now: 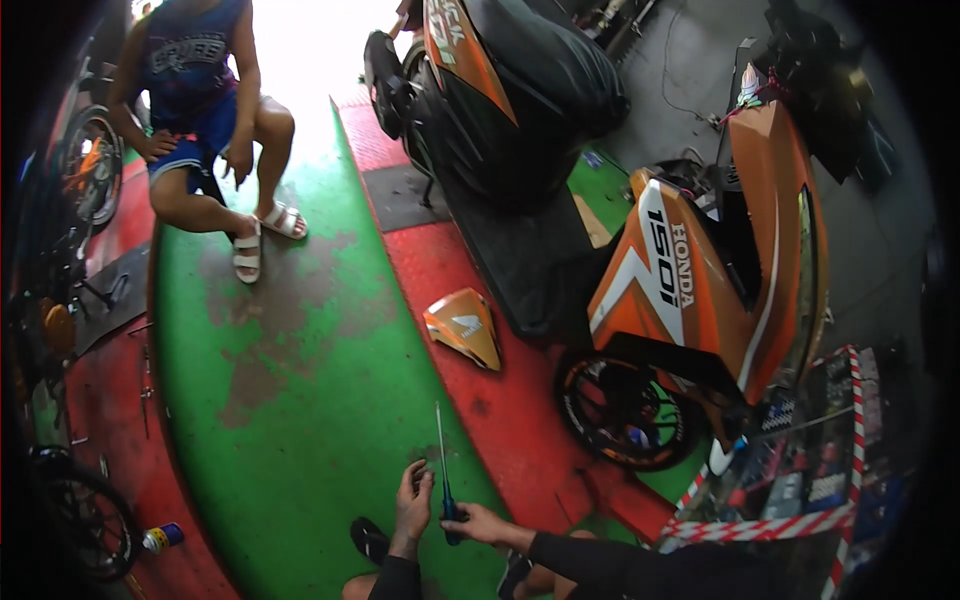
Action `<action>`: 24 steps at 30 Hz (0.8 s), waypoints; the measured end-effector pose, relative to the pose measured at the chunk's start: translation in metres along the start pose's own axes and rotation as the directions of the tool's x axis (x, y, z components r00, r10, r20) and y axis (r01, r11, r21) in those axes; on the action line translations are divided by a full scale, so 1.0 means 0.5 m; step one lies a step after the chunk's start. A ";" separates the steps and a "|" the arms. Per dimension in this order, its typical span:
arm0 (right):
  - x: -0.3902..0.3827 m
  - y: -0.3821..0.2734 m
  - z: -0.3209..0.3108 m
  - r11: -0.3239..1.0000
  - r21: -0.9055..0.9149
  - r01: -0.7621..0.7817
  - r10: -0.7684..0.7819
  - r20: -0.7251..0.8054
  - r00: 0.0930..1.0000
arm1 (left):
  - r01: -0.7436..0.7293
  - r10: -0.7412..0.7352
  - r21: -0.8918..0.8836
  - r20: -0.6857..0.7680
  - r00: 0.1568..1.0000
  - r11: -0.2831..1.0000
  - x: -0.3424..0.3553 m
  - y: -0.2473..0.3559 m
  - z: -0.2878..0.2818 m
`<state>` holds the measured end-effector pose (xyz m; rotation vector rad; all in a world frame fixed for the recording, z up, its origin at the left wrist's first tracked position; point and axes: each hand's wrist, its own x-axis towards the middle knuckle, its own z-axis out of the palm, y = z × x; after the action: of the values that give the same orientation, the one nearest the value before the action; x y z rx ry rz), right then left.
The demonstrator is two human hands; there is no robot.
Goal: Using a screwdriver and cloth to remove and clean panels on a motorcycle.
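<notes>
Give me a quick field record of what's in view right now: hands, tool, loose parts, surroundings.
left hand: open, fingers beside the screwdriver shaft
right hand: gripping the handle
screwdriver: long, blue handle, tip pointing up and away
loose panel: orange fairing piece on the red floor strip
scooter: orange and white, to the right
floor: worn green paint
spray can: lying at lower left
bystander: seated person, white sandals

Single head cam, fisheye, worn high, tilted down and fwd over workshop floor (300, 400). Both hands enter at near bottom edge, close to lens: left hand (413, 505), right hand (478, 522). Orange scooter (720, 270) mid-right, near. Black scooter (510, 90) far centre. Seated person (200, 110) far left. Edges bend, corners vignetted dark. No 2nd view, so no overlap.
</notes>
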<state>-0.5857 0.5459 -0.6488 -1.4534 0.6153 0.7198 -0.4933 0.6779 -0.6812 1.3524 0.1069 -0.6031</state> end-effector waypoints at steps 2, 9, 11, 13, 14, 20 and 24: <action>-0.014 -0.020 0.005 0.994 0.103 -0.043 0.053 -0.103 0.993 | 0.157 -0.149 -0.059 0.112 0.982 0.986 -0.062 -0.014 -0.002; -0.177 -0.181 0.060 0.930 0.271 -0.250 0.297 -0.151 0.943 | 0.295 -0.308 0.116 0.116 0.944 0.948 -0.249 0.206 -0.002; -0.222 -0.256 0.069 0.938 0.234 -0.257 0.289 -0.117 0.950 | 0.196 -0.290 0.364 0.225 0.930 0.911 -0.240 0.297 -0.035; -0.240 -0.311 0.055 0.909 0.310 -0.278 0.313 -0.070 0.947 | 0.110 -0.259 0.482 0.254 0.932 0.869 -0.209 0.377 -0.058; -0.239 -0.332 0.043 0.887 0.381 -0.262 0.291 -0.018 0.957 | 0.040 -0.187 0.415 0.320 0.929 0.909 -0.187 0.423 -0.065; -0.220 -0.601 -0.086 0.769 0.618 0.161 0.146 -0.416 0.897 | -0.153 -0.136 0.508 0.488 0.862 0.848 0.001 0.642 -0.095; -0.150 -0.681 -0.187 0.692 0.666 0.280 0.080 -0.456 0.887 | -0.326 -0.037 0.618 0.500 0.865 0.715 0.139 0.785 -0.072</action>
<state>-0.3724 0.4535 -0.3726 -0.8774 1.0320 -0.0167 -0.2428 0.7230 -0.3725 1.8600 -0.7105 -0.8723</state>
